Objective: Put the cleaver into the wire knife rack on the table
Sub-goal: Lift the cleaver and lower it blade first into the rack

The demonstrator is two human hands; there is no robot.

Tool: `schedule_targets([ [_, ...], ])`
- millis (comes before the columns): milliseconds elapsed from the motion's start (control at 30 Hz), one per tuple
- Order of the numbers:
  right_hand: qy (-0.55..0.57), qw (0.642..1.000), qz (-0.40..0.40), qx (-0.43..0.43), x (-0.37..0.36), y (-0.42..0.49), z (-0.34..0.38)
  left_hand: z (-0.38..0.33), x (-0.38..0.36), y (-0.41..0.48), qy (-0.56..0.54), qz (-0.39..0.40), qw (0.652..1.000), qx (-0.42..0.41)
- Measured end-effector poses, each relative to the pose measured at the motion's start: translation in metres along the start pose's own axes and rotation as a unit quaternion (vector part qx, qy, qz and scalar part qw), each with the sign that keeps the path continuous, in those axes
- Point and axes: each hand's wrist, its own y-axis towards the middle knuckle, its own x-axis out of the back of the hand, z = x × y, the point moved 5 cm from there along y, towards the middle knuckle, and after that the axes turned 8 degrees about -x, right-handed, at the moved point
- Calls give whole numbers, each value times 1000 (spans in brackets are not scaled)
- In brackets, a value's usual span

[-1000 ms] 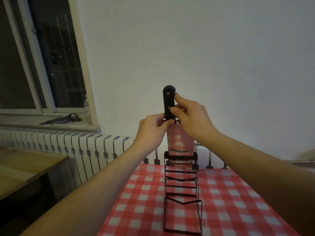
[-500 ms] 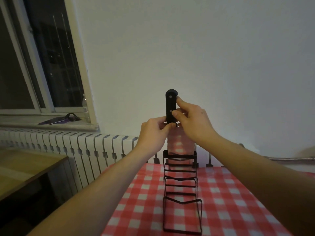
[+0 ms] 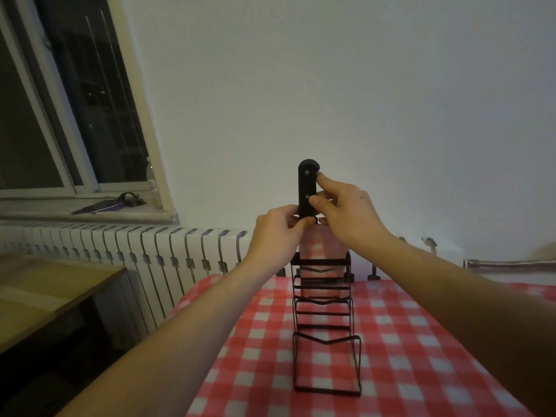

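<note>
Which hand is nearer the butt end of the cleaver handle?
Right. The right hand pinches the cleaver handle high up; the left hand grips its base.

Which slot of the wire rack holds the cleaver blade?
The farthest slot, at the wall end of the wire rack; the cleaver stands upright there, nearer slots empty.

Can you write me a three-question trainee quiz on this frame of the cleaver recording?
1. True or false: the cleaver stands handle-up, its blade partly down in the far end of the wire knife rack.
2. Which hand pinches the base of the handle? A) left hand B) right hand
3. What pattern does the tablecloth show?

Key: 1 true. 2 A; the right hand's fingers hold higher up the handle. 3 red and white checks.
</note>
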Motion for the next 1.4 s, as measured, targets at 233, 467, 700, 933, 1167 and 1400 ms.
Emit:
schedule_targets([
  [233, -5, 1000, 1, -1, -4, -5, -8, 8, -6, -5, 8, 12, 1000, -3],
  [467, 7, 1000, 9, -17, -11, -9, -19, 17, -9, -11, 13, 17, 1000, 3],
  [700, -5, 1000, 5, -16, -17, -14, -31, 25, -15, -17, 22, 30, 999, -1],
  [933, -18, 999, 10, -27, -22, -18, -46, 34, -24, -21, 25, 38, 999, 2],
  [1167, -25, 999, 11, -25, -27, -20, -55, 38, -26, -24, 31, 44, 999, -10],
  [1400, -20, 999, 12, -35, -32, -22, -61, 41, -25, -29, 61, 42, 997, -14],
])
